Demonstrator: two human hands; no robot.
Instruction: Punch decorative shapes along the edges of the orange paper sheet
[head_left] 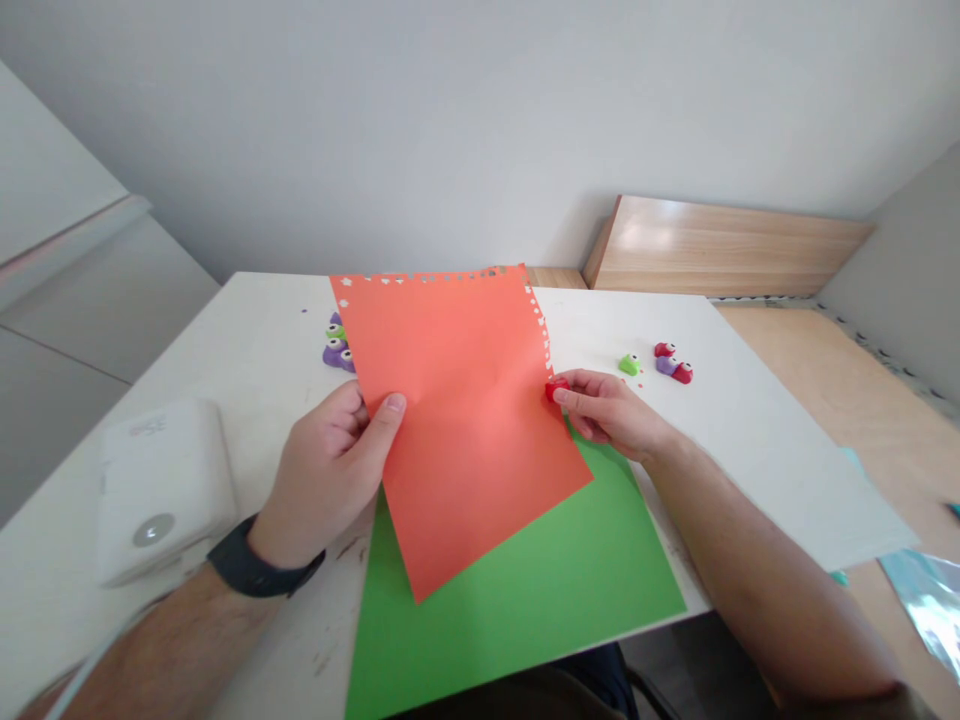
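Observation:
A sheet of orange paper (457, 420) is held up over the white table, with small punched holes along its top and right edges. My left hand (328, 470) pinches its left edge between thumb and fingers. My right hand (606, 410) grips a small red craft punch (556, 390) on the sheet's right edge. The punch is mostly hidden by my fingers. Beneath the orange sheet, a green paper sheet (525, 600) lies flat on the table (255, 350), partly covered.
Purple and green craft punches (337, 345) stand left of the sheet. Green, red and purple punches (660, 365) stand to its right. A white boxy device (161, 490) sits at the left, and a black watch (262, 555) circles my left wrist. Shiny teal foil (926, 600) lies off the table's right side.

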